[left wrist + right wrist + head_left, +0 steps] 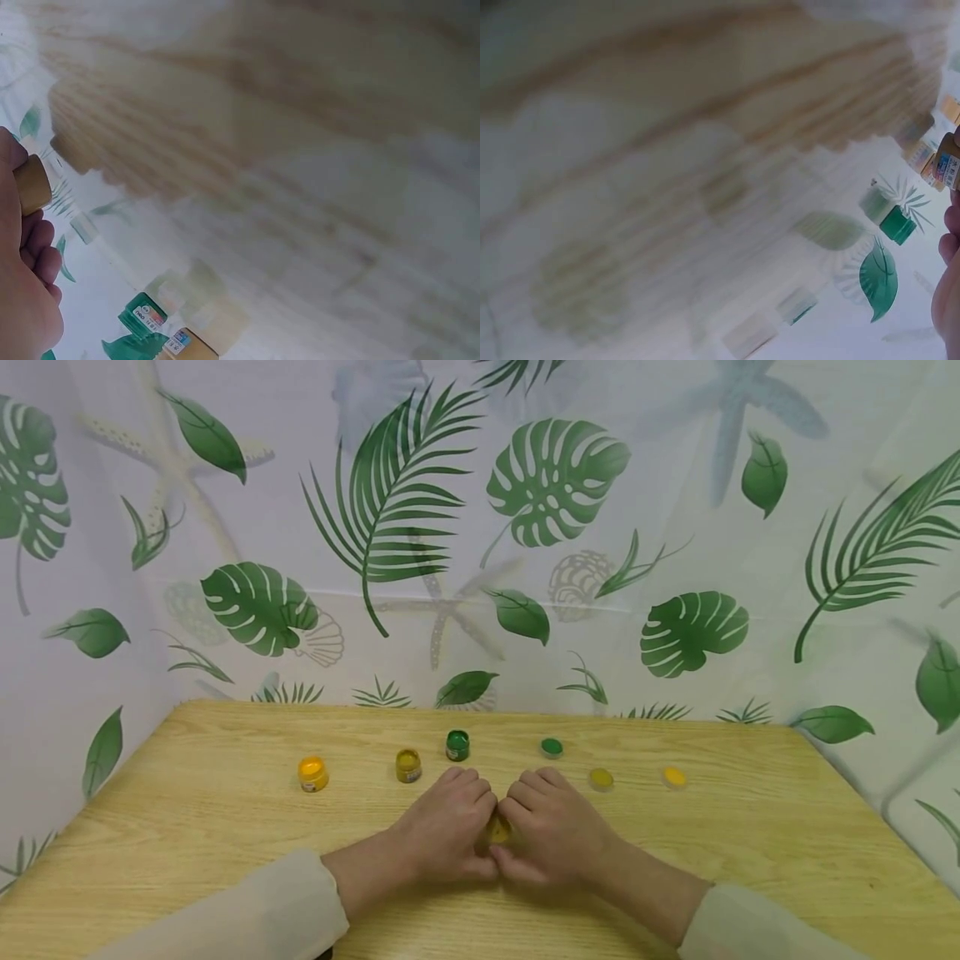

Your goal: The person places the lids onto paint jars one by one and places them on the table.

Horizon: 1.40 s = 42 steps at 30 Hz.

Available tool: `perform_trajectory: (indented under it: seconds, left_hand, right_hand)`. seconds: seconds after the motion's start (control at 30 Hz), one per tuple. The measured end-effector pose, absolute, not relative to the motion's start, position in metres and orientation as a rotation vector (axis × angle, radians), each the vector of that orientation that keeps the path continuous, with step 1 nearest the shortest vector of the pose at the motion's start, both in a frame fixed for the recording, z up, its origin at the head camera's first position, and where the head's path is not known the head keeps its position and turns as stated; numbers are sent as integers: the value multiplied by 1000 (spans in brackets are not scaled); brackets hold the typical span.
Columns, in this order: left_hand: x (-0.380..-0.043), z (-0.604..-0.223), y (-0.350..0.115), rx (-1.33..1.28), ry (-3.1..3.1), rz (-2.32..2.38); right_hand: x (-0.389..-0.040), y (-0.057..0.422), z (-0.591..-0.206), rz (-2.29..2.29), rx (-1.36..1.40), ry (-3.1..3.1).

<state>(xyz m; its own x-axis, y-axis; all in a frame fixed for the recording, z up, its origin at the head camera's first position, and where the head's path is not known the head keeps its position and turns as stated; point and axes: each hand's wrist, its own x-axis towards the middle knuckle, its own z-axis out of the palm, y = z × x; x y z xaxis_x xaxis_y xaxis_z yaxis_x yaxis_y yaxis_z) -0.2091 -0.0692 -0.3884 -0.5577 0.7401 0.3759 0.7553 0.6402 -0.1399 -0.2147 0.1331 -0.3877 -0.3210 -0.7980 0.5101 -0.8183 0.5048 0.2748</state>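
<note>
Near the table's front, my left hand (450, 831) and right hand (555, 835) meet around a small brownish-yellow paint jar (499, 828). Both hands grip it, and they hide most of it in the head view. In the left wrist view the jar (31, 185) sits between the left thumb and fingers. Its printed label shows in the right wrist view, where the jar (949, 161) is at the right edge beside the right fingers. Whether its lid is on cannot be made out.
Beyond the hands stand uncovered paint jars: orange-yellow (312, 774), mustard (408, 766) and green (457, 746). To the right lie round lids: green (552, 747), mustard (601, 779) and yellow (674, 777). A leaf-print cloth (450, 643) hangs behind the wooden table (195, 827).
</note>
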Motion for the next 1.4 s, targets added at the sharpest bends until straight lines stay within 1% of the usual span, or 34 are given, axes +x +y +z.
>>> perform_trajectory:
  seconds: [0.6,0.8,1.1,1.4]
  left_hand:
    - [-209,-390,-68,-1206,-2429,-49]
    - [-210,-391,-69,-1201,-2442,-134]
    - [-211,-390,-70,-1167,-2493,-173]
    - [-210,-391,-68,-1156,-2451,-156]
  right_hand:
    - [-215,131,-391,49,1259,-2116]
    - [-215,134,-388,74,1234,-2149]
    - [-213,134,-385,53,1318,-2178]
    - [-212,134,-385,50,1311,-2181]
